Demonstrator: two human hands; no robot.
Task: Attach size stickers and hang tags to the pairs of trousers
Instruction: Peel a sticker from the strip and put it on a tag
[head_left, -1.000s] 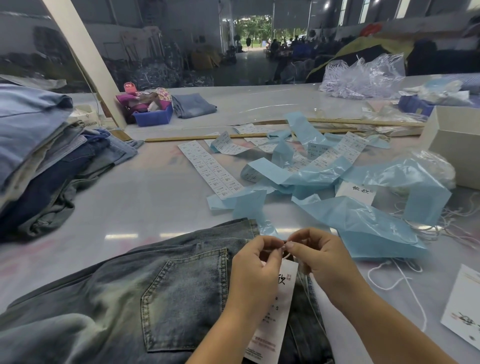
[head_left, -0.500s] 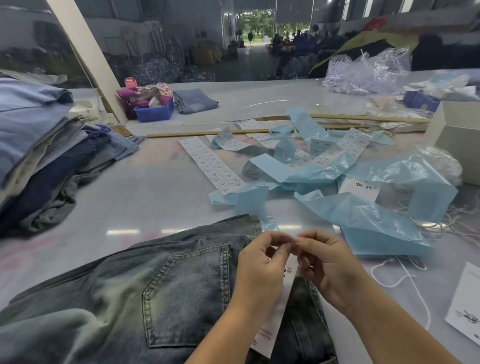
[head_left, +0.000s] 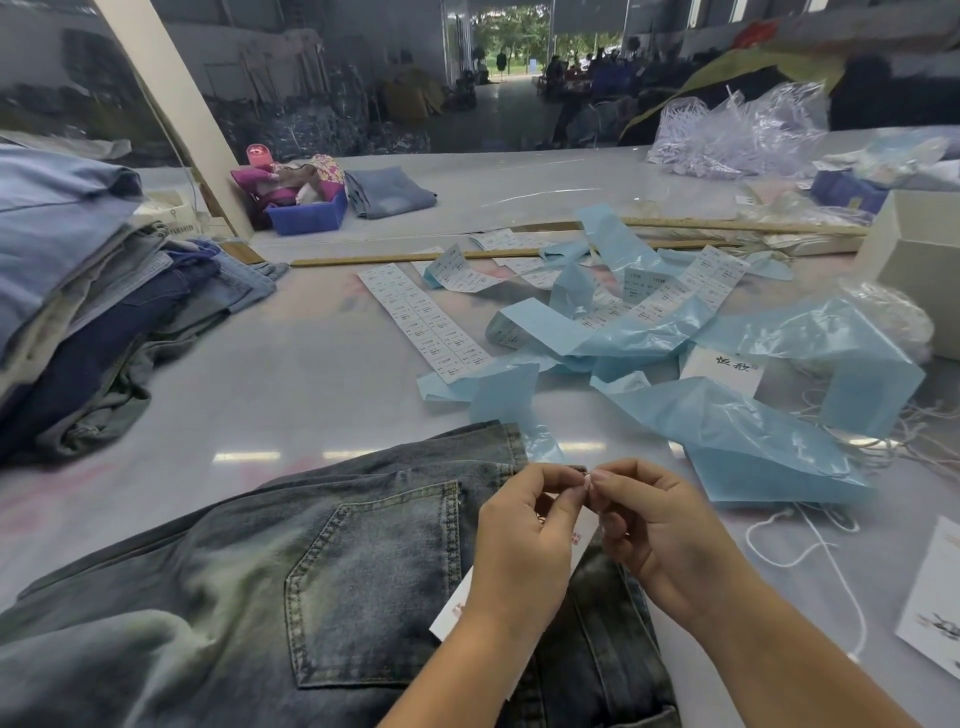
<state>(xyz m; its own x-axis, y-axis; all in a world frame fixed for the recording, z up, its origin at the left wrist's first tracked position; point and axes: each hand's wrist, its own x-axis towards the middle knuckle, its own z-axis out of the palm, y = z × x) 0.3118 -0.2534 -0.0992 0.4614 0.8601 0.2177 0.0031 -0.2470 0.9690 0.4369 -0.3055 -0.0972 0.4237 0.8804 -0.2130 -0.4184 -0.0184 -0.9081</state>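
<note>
A pair of washed blue jeans (head_left: 311, 571) lies back side up on the table in front of me, one back pocket showing. Over its waistband my left hand (head_left: 524, 540) and my right hand (head_left: 660, 525) meet fingertip to fingertip, pinching the top of a white hang tag (head_left: 579, 540) and its string. The tag hangs down behind my left hand, mostly hidden. A strip of white size stickers (head_left: 426, 322) lies farther back on the table.
Curled blue sticker backing (head_left: 727, 426) and more sticker strips litter the middle right. A stack of folded jeans (head_left: 93, 291) fills the left. Loose white strings (head_left: 810, 551), spare hang tags (head_left: 935, 608), a white box (head_left: 914, 260), two wooden rulers (head_left: 415, 257) and a blue bin (head_left: 306, 215) lie around.
The two hands have risen slightly and drawn closer at the fingertips. The hang tag has swung further behind my left hand, so less of it shows.
</note>
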